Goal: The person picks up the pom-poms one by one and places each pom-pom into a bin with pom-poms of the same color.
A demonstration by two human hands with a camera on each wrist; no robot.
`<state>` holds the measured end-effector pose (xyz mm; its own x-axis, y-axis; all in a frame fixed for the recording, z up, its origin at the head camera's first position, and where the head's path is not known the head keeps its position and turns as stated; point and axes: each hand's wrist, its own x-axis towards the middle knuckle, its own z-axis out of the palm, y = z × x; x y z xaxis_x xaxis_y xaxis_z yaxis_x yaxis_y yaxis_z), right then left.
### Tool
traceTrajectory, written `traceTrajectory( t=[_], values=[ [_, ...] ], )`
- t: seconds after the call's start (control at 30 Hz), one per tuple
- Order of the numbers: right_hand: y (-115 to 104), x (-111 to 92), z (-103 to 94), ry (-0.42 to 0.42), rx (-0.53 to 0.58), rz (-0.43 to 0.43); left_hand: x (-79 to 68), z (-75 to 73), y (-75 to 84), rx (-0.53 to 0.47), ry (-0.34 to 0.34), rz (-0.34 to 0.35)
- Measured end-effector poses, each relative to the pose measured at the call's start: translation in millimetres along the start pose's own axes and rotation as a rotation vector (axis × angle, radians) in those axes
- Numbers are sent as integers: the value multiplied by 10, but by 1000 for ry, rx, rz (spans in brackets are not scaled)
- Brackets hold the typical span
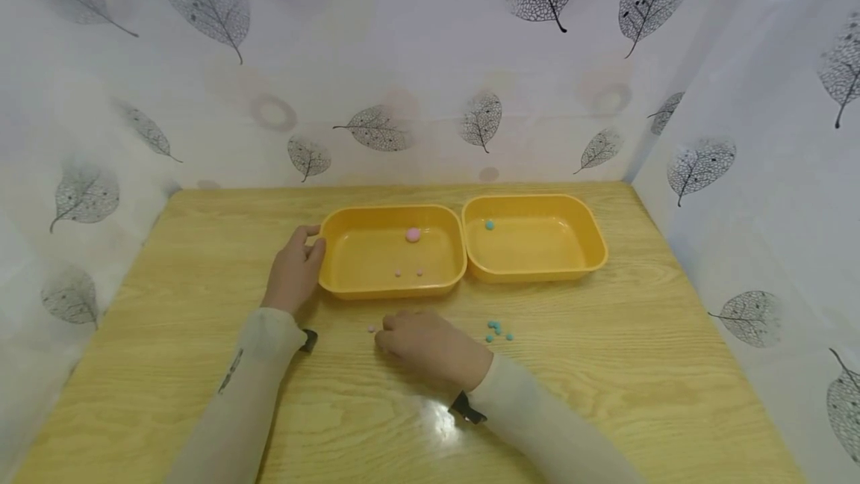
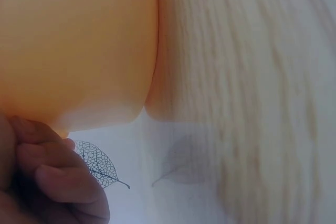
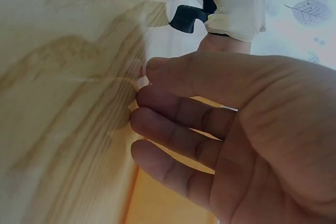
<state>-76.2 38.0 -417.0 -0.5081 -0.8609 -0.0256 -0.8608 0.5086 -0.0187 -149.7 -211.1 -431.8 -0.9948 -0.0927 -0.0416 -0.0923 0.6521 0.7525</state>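
Note:
At the outer left end of the left yellow tray (image 1: 393, 293), my left hand (image 1: 293, 267) holds the wall with bent fingers. Its curled fingers (image 2: 68, 174) show beside the tray's side in the left wrist view. My right hand (image 1: 433, 346) is low over the table in front of that tray. Its thumb and index fingertip come together at a small pink bead (image 3: 142, 81), mostly hidden by the fingers. Just left of these fingertips a pink bead (image 1: 371, 329) lies on the wood. Inside the left tray are a larger pink piece (image 1: 413, 234) and two small pink beads (image 1: 398, 272).
A second yellow tray (image 1: 584, 269) stands against the left one's right end, with one blue bead (image 1: 489, 225) inside. Several blue beads (image 1: 498, 330) lie loose before it, right of my right hand. A leaf-patterned sheet (image 1: 416, 66) hangs behind and beside the wooden table (image 1: 638, 364).

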Motion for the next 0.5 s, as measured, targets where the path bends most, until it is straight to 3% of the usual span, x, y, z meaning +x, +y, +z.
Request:
traceTrajectory(
  t=[0.27,0.5],
  values=[
    [-36,4,-12,-42,69,-21,3,4,4,2,2,3],
    [-60,-5,-11,-60,82,17,7,15,-11,7,2,-2]
  ],
)
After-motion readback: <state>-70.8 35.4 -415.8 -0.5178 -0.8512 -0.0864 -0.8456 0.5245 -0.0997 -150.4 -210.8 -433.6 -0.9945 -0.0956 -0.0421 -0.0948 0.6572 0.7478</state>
